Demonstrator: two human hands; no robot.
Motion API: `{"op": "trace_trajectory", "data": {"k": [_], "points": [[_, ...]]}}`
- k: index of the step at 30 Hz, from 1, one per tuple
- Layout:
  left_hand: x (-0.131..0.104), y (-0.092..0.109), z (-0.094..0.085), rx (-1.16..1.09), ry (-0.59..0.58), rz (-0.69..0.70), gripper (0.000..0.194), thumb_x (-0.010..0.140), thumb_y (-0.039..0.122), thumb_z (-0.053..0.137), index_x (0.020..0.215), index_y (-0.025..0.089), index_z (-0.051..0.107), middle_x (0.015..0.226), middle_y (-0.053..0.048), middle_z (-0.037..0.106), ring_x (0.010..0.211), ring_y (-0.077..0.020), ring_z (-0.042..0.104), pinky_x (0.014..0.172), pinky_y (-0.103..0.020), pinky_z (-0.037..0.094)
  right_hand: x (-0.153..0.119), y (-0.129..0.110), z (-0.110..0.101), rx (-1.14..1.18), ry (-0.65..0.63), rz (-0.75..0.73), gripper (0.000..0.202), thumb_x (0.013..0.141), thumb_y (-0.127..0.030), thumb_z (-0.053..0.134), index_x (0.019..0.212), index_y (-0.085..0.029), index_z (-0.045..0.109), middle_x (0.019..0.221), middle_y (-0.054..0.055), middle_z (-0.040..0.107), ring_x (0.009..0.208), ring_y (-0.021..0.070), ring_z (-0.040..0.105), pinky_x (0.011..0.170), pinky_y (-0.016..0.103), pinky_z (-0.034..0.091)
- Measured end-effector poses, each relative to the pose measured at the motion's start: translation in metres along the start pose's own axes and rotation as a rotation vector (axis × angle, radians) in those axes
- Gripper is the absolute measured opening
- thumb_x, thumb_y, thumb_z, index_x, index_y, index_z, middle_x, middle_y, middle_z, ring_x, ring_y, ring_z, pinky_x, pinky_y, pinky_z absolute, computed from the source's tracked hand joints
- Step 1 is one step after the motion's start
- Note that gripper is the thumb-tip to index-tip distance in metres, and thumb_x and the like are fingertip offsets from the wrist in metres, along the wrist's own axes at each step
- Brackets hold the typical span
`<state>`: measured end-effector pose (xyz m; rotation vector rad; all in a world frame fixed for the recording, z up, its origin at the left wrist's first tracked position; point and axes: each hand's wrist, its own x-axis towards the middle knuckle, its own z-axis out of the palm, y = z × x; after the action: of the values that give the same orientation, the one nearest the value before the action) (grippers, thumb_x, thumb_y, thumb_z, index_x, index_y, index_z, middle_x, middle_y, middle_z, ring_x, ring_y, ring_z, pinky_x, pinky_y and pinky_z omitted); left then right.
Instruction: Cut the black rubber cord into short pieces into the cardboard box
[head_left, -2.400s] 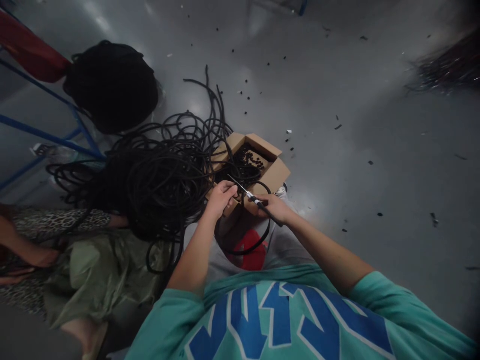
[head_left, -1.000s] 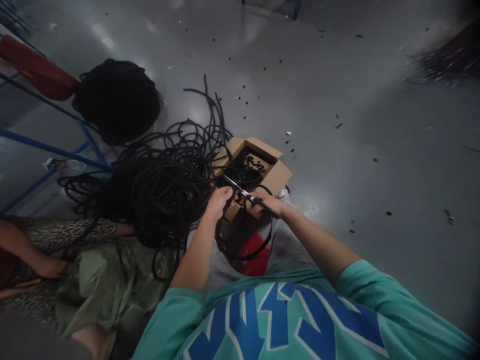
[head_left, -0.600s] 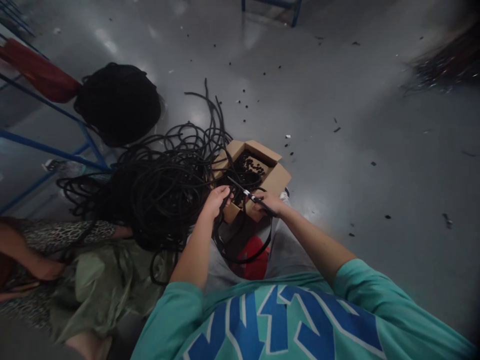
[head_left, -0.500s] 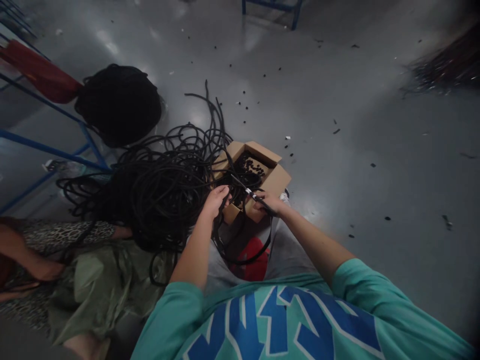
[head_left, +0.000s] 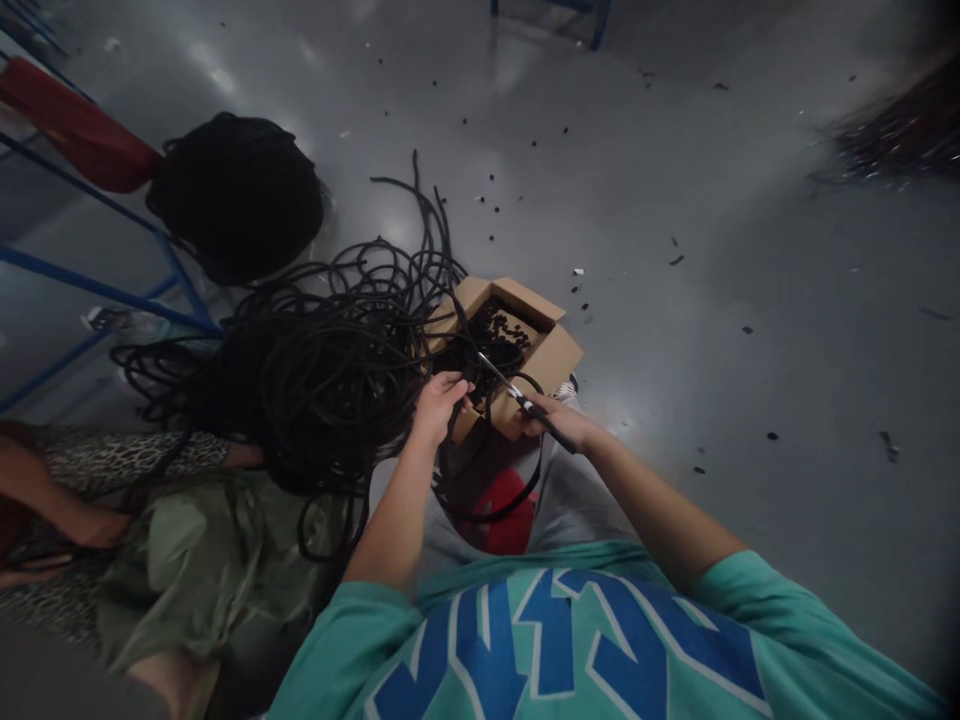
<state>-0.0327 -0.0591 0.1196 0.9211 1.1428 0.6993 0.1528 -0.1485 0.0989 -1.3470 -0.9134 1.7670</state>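
Note:
My left hand [head_left: 441, 405] is closed at the near-left edge of the open cardboard box [head_left: 561, 358], pinching a black cord [head_left: 454, 422]. My right hand [head_left: 556, 418] grips a pair of scissors [head_left: 501, 374] by the black handles. Their slim metal blades point up and left over the box, a little to the right of my left fingers. Whether the blades are apart cannot be made out. Short black cut pieces [head_left: 504, 325] lie inside the box. A loop of cord hangs between my knees.
A big tangle of black cord [head_left: 300, 370] spreads left of the box, with a round black bundle [head_left: 236, 195] behind it. Blue metal frames [head_left: 97, 285] stand at the left. Another person's arm [head_left: 56, 500] is at lower left. Black scraps dot the grey floor [head_left: 675, 330].
My right hand has drawn the scissors slightly right and toward me. My left hand has shifted a little to the right with the cord.

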Motion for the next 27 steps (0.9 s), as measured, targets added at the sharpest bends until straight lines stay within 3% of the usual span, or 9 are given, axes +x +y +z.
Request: {"op": "trace_trajectory", "data": {"k": [3,7,14,27], "points": [[-0.009,0.004,0.006,0.005,0.006,0.033,0.032,0.055,0.026,0.069,0.079,0.011,0.053,0.055,0.003,0.057,0.044,-0.0083,0.051,0.042,-0.021,0.037,-0.009,0.003,0.004,0.05,-0.106,0.0,0.061,0.051,-0.015,0.061,0.111,-0.018,0.053,0.08,-0.001,0.058,0.079,0.0146,0.053,0.075,0.026,0.04],[-0.02,0.01,0.01,0.022,0.008,0.055,0.029,0.055,0.025,0.069,0.075,0.011,0.054,0.052,0.004,0.056,0.044,-0.008,0.051,0.043,-0.021,0.037,-0.015,0.0,0.007,-0.061,-0.14,0.004,0.062,0.052,-0.018,0.063,0.113,-0.019,0.055,0.084,0.0,0.06,0.081,0.0174,0.054,0.078,0.031,0.04],[-0.041,0.018,0.015,0.074,-0.044,0.051,0.026,0.056,0.025,0.069,0.07,0.012,0.051,0.051,0.003,0.056,0.045,-0.0086,0.053,0.042,-0.02,0.038,-0.025,-0.009,0.012,-0.236,-0.092,-0.082,0.065,0.054,-0.017,0.064,0.118,-0.02,0.054,0.108,0.002,0.06,0.102,0.0245,0.051,0.09,0.035,0.036],[-0.053,0.018,0.017,0.186,-0.052,0.079,0.022,0.064,0.028,0.063,0.076,0.014,0.051,0.056,0.003,0.056,0.046,-0.0081,0.051,0.045,-0.02,0.039,-0.041,-0.021,0.021,-0.331,0.021,-0.142,0.052,0.054,-0.011,0.057,0.105,-0.019,0.063,0.095,0.0,0.065,0.093,0.023,0.055,0.083,0.032,0.04]]}}
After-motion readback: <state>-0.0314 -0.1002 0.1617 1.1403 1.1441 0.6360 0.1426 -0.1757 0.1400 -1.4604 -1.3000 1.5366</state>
